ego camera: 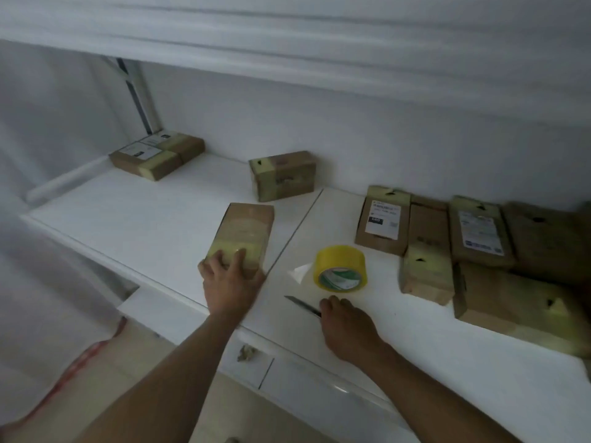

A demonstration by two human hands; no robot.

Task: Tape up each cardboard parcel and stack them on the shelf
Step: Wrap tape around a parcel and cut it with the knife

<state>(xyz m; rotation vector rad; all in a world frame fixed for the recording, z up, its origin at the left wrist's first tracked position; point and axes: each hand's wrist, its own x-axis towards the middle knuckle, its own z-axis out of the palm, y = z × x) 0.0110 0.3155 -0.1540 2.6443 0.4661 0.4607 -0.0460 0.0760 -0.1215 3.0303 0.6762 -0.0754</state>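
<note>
My left hand (pixel 228 276) grips the near end of a taped cardboard parcel (pixel 246 228) lying on the white shelf surface (pixel 128 219). My right hand (pixel 345 327) holds a utility knife (pixel 300 304), its blade pointing left on the surface. A roll of yellow tape (pixel 340 268) stands just beyond that hand, a loose end sticking out to its left. Two taped parcels lie side by side at the far left (pixel 156 155), another single parcel (pixel 283 175) stands against the wall. Several more parcels (pixel 447 244) crowd the right side.
An upper shelf board (pixel 287 43) overhangs the work surface. A seam (pixel 297 228) splits the surface into two panels. Below the front edge are white drawer fronts (pixel 287 375) and a light floor; something red (pixel 83 359) lies at the lower left.
</note>
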